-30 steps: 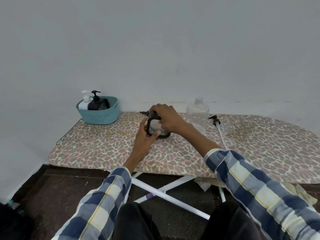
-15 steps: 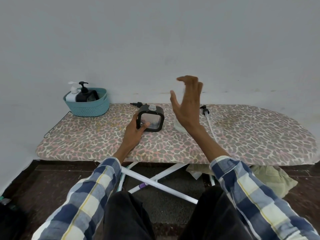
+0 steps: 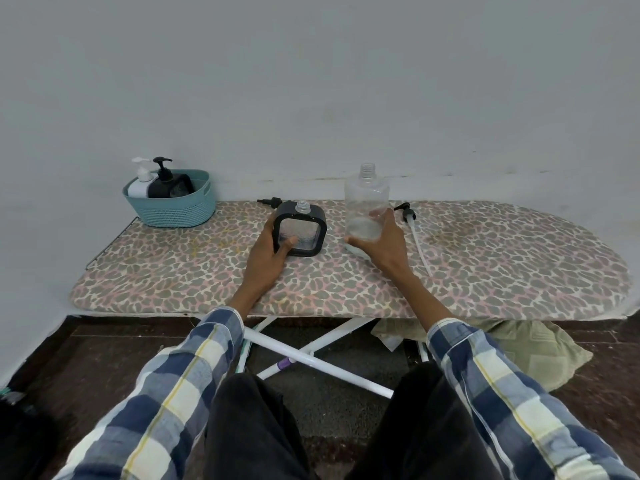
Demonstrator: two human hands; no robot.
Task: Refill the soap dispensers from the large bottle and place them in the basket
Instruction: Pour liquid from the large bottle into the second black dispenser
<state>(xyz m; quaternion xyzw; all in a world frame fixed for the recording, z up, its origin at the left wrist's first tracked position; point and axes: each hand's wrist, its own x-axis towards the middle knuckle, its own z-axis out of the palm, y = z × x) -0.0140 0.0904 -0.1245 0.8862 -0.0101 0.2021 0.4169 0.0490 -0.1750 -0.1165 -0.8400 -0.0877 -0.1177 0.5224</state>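
Two hands work on an ironing board (image 3: 485, 271) covered in a spotted print, set well apart from each other. The left hand (image 3: 268, 256) grips a square black-framed dispenser (image 3: 301, 233) by its left side, thumb curled across the clear front panel; the dispenser stands upright with its threaded neck open and no pump on it. The right hand (image 3: 379, 242) wraps around the lower part of a large clear bottle (image 3: 366, 206), thumb on the near left side and fingers around the right; the bottle is upright, uncapped, and holds only a little clear liquid near the bottom. Just right of the bottle a black pump with a long white tube (image 3: 415, 233) lies flat on the board. Another small black pump head (image 3: 272, 201) lies behind the square dispenser near the wall. At the left end of the board sits a teal basket (image 3: 173, 211), holding a white pump dispenser (image 3: 140, 185) and a black pump dispenser (image 3: 166, 183) side by side. Under the board, white crossed legs (image 3: 311, 355) and a pale green cloth (image 3: 530, 351) show on the dark floor.
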